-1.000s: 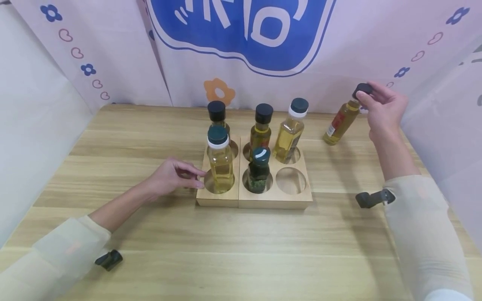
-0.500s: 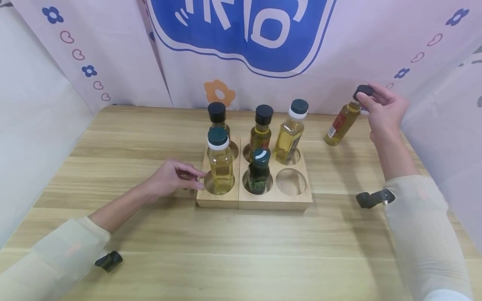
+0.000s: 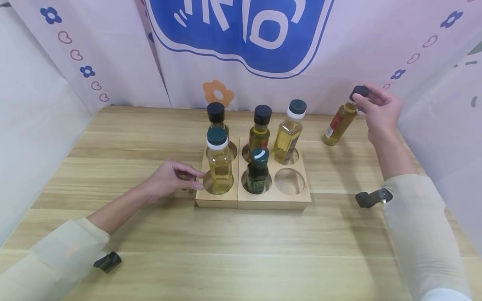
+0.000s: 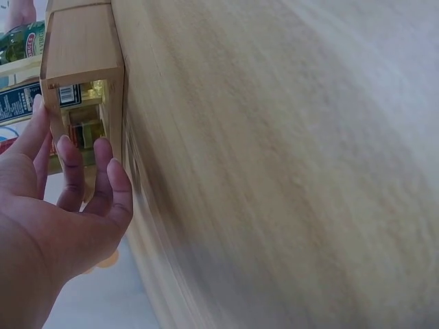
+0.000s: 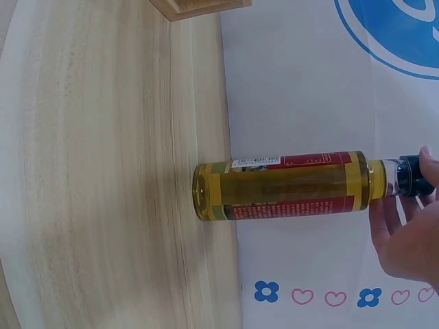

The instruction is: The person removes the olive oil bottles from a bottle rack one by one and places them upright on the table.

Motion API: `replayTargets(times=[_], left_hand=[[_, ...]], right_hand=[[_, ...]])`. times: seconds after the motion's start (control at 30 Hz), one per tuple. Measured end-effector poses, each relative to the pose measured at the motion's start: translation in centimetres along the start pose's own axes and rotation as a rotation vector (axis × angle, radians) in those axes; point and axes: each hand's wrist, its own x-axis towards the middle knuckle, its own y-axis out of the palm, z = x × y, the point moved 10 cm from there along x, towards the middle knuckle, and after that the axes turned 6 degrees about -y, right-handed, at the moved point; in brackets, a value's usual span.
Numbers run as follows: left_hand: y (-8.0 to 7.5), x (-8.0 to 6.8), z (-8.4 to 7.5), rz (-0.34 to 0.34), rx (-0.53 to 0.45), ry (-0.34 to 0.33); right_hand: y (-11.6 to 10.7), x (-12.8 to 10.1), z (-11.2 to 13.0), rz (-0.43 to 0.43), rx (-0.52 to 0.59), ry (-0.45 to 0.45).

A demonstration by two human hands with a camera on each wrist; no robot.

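My right hand point(image 3: 384, 110) holds a slim oil bottle point(image 3: 339, 125) by its black cap at the back right. The bottle has yellow-green oil and a red label, and in the head view it leans, cap to the right. In the right wrist view its base point(image 5: 202, 192) is close over the wooden table. My left hand point(image 3: 173, 180) grips the left edge of a wooden bottle rack point(image 3: 271, 205). In the left wrist view, its fingers point(image 4: 103, 178) curl at the rack's open side. The rack's front right hole point(image 3: 290, 182) holds no bottle.
In the rack stand two green-capped oil bottles point(image 3: 221, 167) point(image 3: 288, 138), two black-capped bottles point(image 3: 260, 136) point(image 3: 216, 115) and a short dark green jar point(image 3: 257, 175). A printed white cloth point(image 3: 124, 50) rises behind the wooden table point(image 3: 241, 251).
The view shifts very slightly. Both hands, the held bottle and the rack keep practically the same places.
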Motion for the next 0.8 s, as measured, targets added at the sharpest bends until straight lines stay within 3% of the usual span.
replayTargets(times=[0.57, 0.8], left_hand=[[0.0, -0.2, 0.1, -0.001, -0.013, -0.012], [0.1, -0.1, 0.1, -0.003, -0.013, -0.012]], right_hand=[[0.2, -0.3, 1.3, 0.023, -0.156, -0.026], [0.7, -1.0, 3.4, -0.015, -0.224, -0.142]])
